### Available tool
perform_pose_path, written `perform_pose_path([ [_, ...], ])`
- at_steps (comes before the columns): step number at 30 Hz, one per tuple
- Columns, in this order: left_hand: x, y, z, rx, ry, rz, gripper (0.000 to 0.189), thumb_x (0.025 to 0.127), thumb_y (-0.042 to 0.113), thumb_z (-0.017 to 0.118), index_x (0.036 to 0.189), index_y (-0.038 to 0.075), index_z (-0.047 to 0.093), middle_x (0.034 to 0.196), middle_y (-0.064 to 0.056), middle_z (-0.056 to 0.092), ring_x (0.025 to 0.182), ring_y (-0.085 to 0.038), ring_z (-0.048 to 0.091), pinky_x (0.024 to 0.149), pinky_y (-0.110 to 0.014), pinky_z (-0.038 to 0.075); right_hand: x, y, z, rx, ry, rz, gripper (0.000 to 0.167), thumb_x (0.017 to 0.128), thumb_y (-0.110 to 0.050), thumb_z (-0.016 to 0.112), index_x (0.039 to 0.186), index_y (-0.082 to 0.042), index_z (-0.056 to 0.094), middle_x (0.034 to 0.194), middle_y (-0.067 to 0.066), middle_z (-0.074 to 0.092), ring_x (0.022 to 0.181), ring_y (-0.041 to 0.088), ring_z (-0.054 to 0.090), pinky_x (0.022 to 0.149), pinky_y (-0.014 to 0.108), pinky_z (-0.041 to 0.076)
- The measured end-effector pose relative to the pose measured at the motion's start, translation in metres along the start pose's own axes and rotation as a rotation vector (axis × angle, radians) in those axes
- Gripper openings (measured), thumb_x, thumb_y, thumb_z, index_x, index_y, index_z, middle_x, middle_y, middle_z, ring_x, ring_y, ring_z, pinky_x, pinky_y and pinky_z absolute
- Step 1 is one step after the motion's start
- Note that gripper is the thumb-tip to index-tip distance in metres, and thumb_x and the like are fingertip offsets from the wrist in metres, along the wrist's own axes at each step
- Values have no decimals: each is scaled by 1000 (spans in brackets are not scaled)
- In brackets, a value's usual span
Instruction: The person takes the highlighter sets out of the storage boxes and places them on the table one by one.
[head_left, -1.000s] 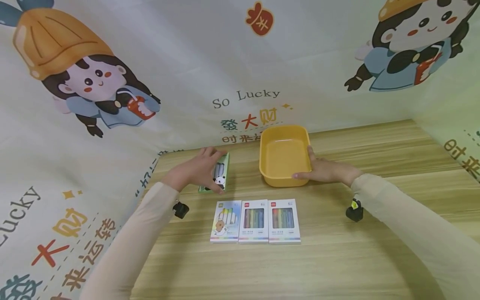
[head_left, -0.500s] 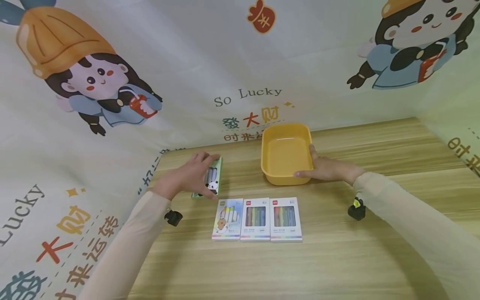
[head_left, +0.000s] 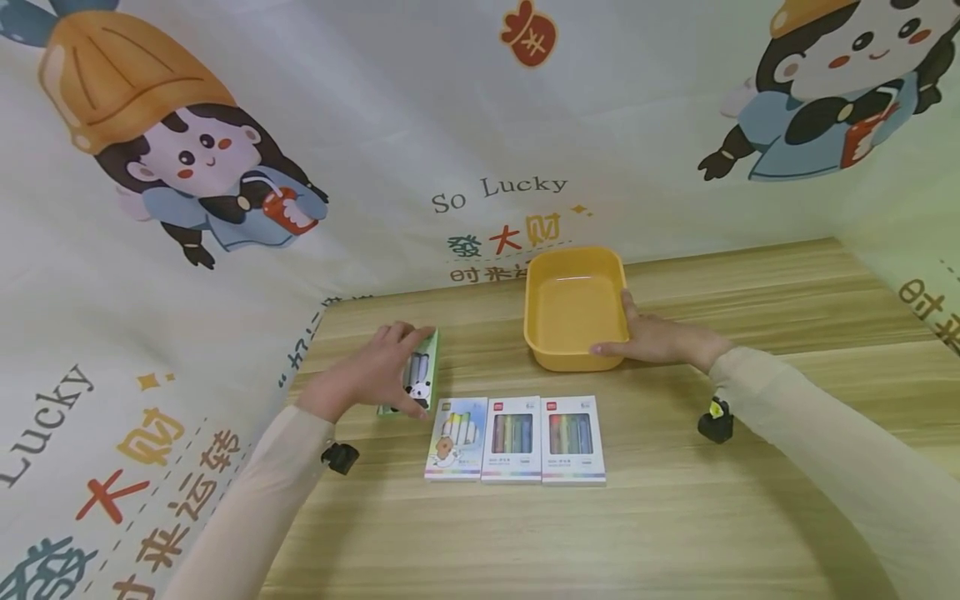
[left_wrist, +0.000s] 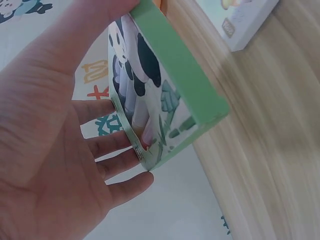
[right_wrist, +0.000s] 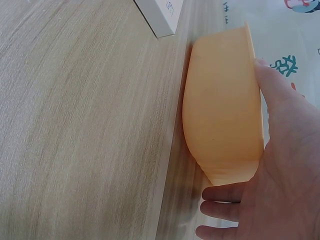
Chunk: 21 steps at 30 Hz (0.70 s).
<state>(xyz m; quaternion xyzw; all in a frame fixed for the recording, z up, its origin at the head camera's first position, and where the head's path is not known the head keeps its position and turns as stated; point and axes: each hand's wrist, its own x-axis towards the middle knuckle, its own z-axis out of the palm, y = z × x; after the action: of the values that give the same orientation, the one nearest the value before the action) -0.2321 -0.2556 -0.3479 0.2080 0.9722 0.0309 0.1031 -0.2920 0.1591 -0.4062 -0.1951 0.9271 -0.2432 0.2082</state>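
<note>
My left hand (head_left: 372, 372) grips a green box of markers (head_left: 420, 382) with a panda printed on it, at the left of the table. Thumb and fingers hold opposite edges of this box; the left wrist view shows its green side (left_wrist: 185, 65) and the pens behind its window. Across the table, my right hand (head_left: 660, 340) rests against the right front corner of a yellow plastic basin (head_left: 573, 363). Its thumb touches the basin's rim, and the other fingers (right_wrist: 220, 210) extend fairly straight beside the wall.
In front of the basin, a white-and-blue marker box (head_left: 453, 439) lies in a row with two white pen boxes, the middle one (head_left: 511, 440) and the right one (head_left: 572, 440). Printed cloth (head_left: 375, 100) hangs behind the wooden table (head_left: 525, 542).
My left hand has brought the green marker box nearer and to the left, close to the row's left end. The right hand and basin have hardly moved; the view has shifted slightly.
</note>
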Motion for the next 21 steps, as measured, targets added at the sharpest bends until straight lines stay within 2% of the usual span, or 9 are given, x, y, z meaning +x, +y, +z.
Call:
perform_pose_path([
  [8,-6,-2,11,-19,-10,7,129,59,49,92,158,11,19,153,-22,32,139,-41,34,111,-58,43,2,2,1,3,9,1,125,88,-76,47,150,6,-26,156,38,21,141,51,35,114,64,34],
  [21,-14,-5,26,-11,-20,-12,131,56,55,91,158,13,21,155,-21,31,141,-41,34,106,-60,46,2,1,1,-5,10,-5,125,88,-75,47,149,7,-25,155,40,22,141,51,37,114,64,35],
])
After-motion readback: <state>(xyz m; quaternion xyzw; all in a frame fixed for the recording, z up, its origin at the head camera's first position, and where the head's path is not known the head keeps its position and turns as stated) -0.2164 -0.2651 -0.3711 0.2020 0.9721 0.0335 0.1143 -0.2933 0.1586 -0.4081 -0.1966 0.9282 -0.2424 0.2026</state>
